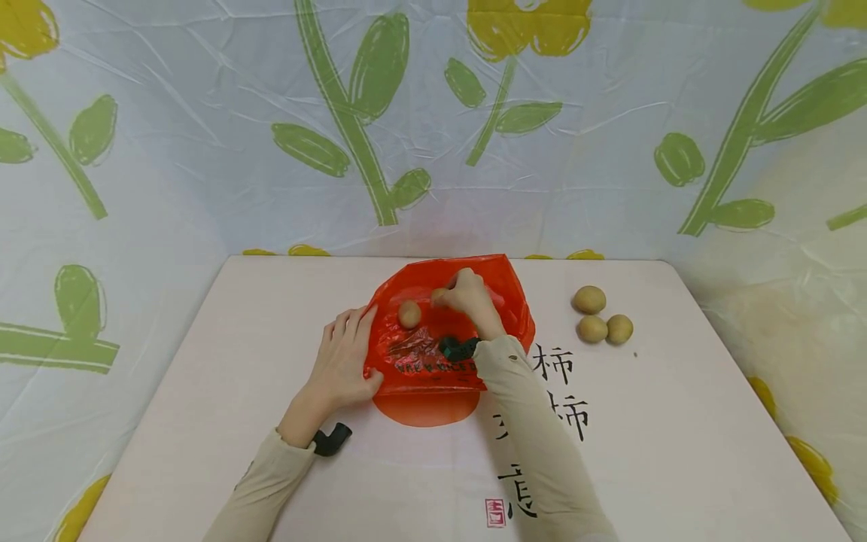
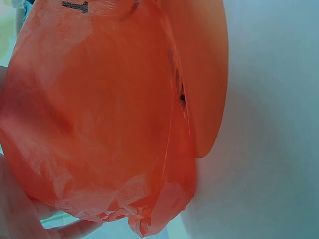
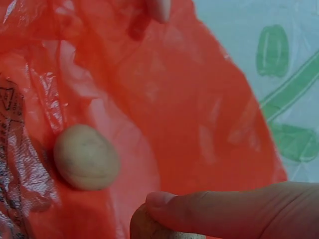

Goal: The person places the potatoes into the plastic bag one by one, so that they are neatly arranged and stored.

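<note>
A red plastic bag (image 1: 387, 339) stands spread with its mouth wide in the head view. My left hand (image 1: 341, 363) holds it by the left edge; a fingertip (image 3: 159, 9) shows against the bag's inner side in the right wrist view. Inside the bag, one small brown potato (image 1: 409, 314) lies to the left. My right hand (image 1: 470, 296) reaches into the mouth and pinches another potato (image 3: 149, 226), partly hidden by its fingers. On the table to the right, three more potatoes (image 1: 589, 299) sit close together.
Under the bag's near edge, an orange rounded piece (image 1: 427, 410) lies on the pale table (image 1: 237, 361). Black characters (image 1: 569, 414) are printed at the right. A flowered cloth (image 1: 589, 165) hangs behind. Each wrist wears a black device (image 1: 332, 439).
</note>
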`<state>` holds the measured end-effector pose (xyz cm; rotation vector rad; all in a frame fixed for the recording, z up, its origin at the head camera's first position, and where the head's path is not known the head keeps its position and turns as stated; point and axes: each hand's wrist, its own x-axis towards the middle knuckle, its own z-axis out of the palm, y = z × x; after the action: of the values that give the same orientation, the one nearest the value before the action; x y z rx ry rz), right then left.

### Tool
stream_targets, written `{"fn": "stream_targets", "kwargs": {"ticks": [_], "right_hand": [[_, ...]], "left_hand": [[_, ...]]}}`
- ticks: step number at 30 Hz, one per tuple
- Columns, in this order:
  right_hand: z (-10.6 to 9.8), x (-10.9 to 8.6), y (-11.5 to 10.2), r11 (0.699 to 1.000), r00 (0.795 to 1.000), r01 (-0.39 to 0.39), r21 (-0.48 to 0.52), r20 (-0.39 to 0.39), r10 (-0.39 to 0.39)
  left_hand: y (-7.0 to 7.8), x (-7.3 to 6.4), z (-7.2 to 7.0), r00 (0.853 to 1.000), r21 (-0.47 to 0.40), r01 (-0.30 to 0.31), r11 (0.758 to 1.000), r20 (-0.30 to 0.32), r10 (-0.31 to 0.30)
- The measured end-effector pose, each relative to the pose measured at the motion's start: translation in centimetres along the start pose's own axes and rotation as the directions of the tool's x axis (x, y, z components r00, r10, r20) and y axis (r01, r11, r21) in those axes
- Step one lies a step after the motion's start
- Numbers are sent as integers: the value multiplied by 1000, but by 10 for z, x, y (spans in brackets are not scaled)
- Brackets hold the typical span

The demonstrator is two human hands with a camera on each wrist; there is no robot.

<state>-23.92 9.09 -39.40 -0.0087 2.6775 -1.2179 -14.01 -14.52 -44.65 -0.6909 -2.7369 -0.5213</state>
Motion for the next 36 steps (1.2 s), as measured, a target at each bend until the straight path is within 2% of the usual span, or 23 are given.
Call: {"fn": "stream_targets", "kwargs": {"ticks": [8,15,20,27,36], "right_hand": [[12,7,6,993,997,-69,-101,-27,67],[18,7,7,995,998,-61,-81,-36,58],[23,8,9,990,997,-76,-123,-44,71],[26,11,13,980,993,-116,-160,0,117],[29,14,15,983,995,-102,-152,5,104]], "left_hand": [[0,0,0,1000,-5,-8,1000,-8,8],[-1,-1,1,1000,-4,-10,1000,-5,10],[-1,-1,1,1000,-3,-12,1000,-9,12],[-1,-1,2,1000,1,-11,1000,-3,11],[-1,0,2,1000,5,-9,1000,2,9]]}}
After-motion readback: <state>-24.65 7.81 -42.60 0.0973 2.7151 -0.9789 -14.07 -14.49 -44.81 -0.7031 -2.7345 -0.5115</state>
